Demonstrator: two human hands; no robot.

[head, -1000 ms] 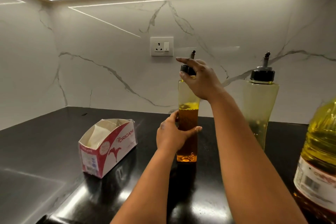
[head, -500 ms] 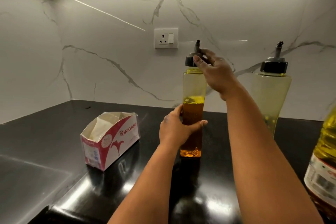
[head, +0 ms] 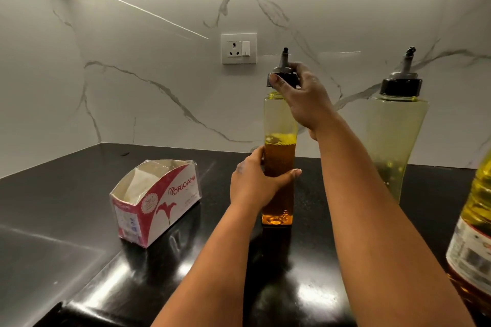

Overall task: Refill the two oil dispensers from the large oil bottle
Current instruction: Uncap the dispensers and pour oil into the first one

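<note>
A tall narrow oil dispenser (head: 279, 119) stands on the black counter, about half full of amber oil. My left hand (head: 255, 183) grips its lower body. My right hand (head: 305, 98) holds its black spout cap (head: 283, 74), which sits slightly above the threaded neck, tilted. A second, wider dispenser (head: 397, 135) with its black spout cap on stands to the right, holding only a little oil at the bottom. The large oil bottle (head: 475, 225) with a label shows at the right edge, partly cut off.
An open red and white cardboard box (head: 156, 199) sits on the counter to the left. A wall socket (head: 238, 48) is on the marble backsplash behind. The black counter (head: 79, 220) meets the walls in a corner at the back left.
My right hand has turned on the cap and lifted it slightly off the neck. My left hand keeps its hold on the dispenser. The camera has tilted and moved closer.
</note>
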